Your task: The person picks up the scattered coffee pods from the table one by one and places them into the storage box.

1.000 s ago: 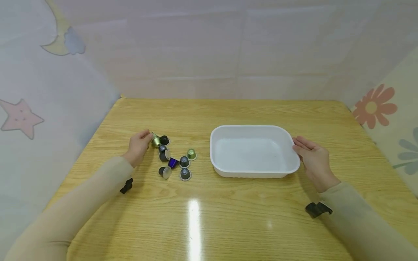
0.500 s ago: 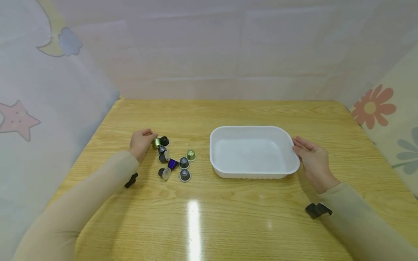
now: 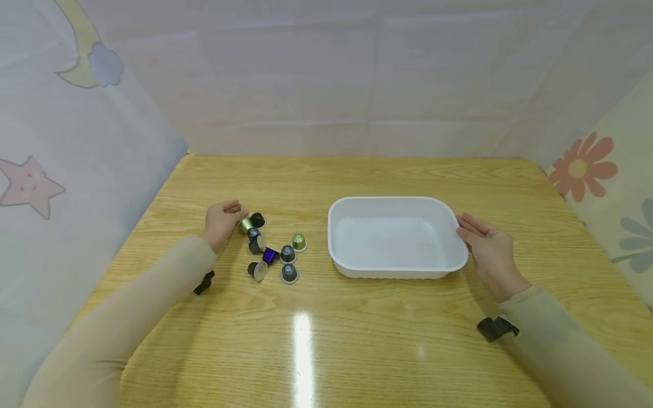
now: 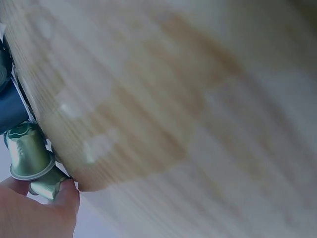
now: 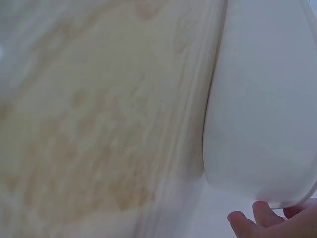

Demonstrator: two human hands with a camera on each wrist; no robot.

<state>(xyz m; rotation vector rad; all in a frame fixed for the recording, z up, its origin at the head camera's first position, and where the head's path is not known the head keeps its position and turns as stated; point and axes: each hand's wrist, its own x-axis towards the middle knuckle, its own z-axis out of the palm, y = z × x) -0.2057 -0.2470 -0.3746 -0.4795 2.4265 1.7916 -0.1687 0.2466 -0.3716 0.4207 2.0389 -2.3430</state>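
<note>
My left hand (image 3: pixel 221 224) is at the far end of a cluster of coffee capsules on the left of the table. In the left wrist view, its thumb and finger pinch a green coffee capsule (image 4: pixel 48 184) lying on its side. Close beside that stands another shiny green capsule (image 4: pixel 28 153), with a dark blue one (image 4: pixel 11 106) beyond. The white plastic tub (image 3: pixel 398 267) sits right of the cluster, nothing inside it. My right hand (image 3: pixel 491 255) holds the tub's right rim, thumb at the edge and fingers (image 5: pixel 265 215) along the outside.
Loose capsules lie between the left hand and the tub: a purple-blue one (image 3: pixel 270 256), a green one (image 3: pixel 299 242), a black one (image 3: pixel 257 220) and several dark grey ones. Pale printed cloth (image 3: pixel 316 85) encloses the wooden table (image 3: pixel 377 340) at the back and sides.
My left hand has shifted slightly right, closer in against the green capsules, and the nearer one now tilts a little. The right hand and the tub stay put.
</note>
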